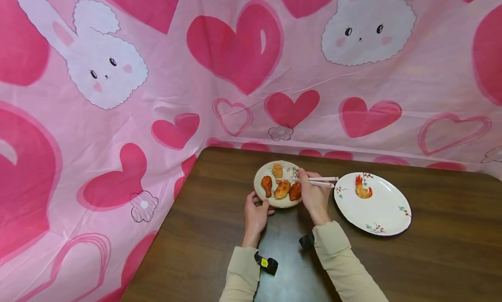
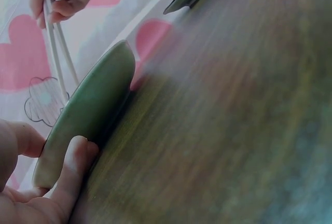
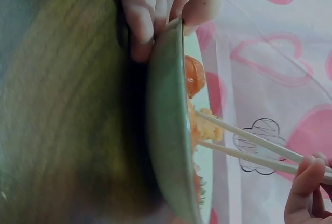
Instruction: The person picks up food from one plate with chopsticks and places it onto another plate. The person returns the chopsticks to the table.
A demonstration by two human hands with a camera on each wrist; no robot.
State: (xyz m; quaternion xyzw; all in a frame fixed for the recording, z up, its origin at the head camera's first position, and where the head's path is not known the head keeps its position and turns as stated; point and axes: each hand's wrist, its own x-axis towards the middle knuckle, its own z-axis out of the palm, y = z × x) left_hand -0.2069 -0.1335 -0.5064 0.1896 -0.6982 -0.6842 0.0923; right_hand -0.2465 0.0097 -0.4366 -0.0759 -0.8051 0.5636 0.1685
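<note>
My left hand (image 1: 256, 215) grips the near-left rim of a small round plate (image 1: 262, 201), thumb on the rim and fingers beneath, as the left wrist view shows. Several food pieces lie on that plate: a drumstick (image 1: 266, 185), a pale golden breaded piece (image 1: 277, 171), a browned piece (image 1: 282, 189) and a reddish-brown piece (image 1: 295, 191). Over the plate's right side, my right hand (image 1: 313, 195) holds a pair of light chopsticks (image 1: 323, 179). Their tips reach in among the food, by the breaded piece (image 3: 210, 125); whether they pinch anything, I cannot tell.
A larger oval plate (image 1: 376, 215) with a floral pattern stands to the right, bearing one shrimp (image 1: 363, 188). Both plates are on a dark wooden table (image 1: 451, 223). Pink cloth (image 1: 243, 75) with hearts and rabbits hangs behind the table and on its left.
</note>
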